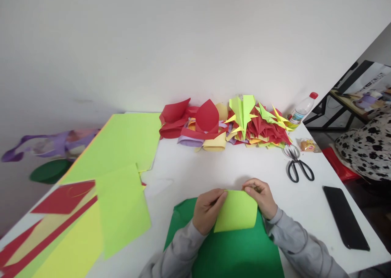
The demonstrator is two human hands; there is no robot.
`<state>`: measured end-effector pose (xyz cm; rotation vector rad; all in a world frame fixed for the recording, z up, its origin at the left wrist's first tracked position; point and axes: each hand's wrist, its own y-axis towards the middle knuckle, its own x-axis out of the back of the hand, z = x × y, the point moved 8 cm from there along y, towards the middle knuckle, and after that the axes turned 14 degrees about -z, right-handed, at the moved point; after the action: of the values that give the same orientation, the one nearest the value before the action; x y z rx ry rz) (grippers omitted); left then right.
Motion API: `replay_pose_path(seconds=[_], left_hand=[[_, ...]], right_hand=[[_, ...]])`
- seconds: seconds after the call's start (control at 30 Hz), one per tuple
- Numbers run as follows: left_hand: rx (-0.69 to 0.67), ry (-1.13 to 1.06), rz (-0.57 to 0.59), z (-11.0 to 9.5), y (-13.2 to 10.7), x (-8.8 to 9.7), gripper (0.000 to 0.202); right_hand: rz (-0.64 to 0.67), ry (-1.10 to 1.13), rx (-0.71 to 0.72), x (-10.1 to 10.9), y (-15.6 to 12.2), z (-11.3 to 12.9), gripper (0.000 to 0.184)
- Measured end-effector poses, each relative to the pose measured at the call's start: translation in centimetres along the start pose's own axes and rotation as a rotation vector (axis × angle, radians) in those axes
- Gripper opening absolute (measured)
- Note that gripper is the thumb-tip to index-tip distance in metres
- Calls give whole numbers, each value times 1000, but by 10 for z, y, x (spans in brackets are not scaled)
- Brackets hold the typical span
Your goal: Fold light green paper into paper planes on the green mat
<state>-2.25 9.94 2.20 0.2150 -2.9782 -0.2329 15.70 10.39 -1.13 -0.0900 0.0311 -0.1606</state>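
Note:
A folded lime-green paper (236, 211) lies over a dark green sheet (232, 253) at the near edge of the white table (195, 168). My left hand (207, 211) pinches the paper's upper left corner with closed fingers. My right hand (259, 194) pinches its upper right corner, fingers curled on the fold. Both grey sleeves come in from the bottom of the view.
Loose lime, yellow and red sheets (116, 180) cover the table's left side. A heap of folded paper shapes (232, 125) lines the far edge by a plastic bottle (302, 109). Black scissors (297, 164), a small wrapped snack (308, 145) and a black phone (345, 217) lie to the right.

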Motion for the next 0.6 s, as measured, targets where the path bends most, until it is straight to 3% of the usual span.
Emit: replay_pose_path(seconds=[0.33, 0.6], left_hand=[[-144, 14, 172, -14, -5, -13, 37], [-224, 14, 202, -18, -10, -17, 34]], right_hand=[[296, -37, -81, -9, -3, -1, 28], [361, -23, -91, -13, -5, -4, 27]])
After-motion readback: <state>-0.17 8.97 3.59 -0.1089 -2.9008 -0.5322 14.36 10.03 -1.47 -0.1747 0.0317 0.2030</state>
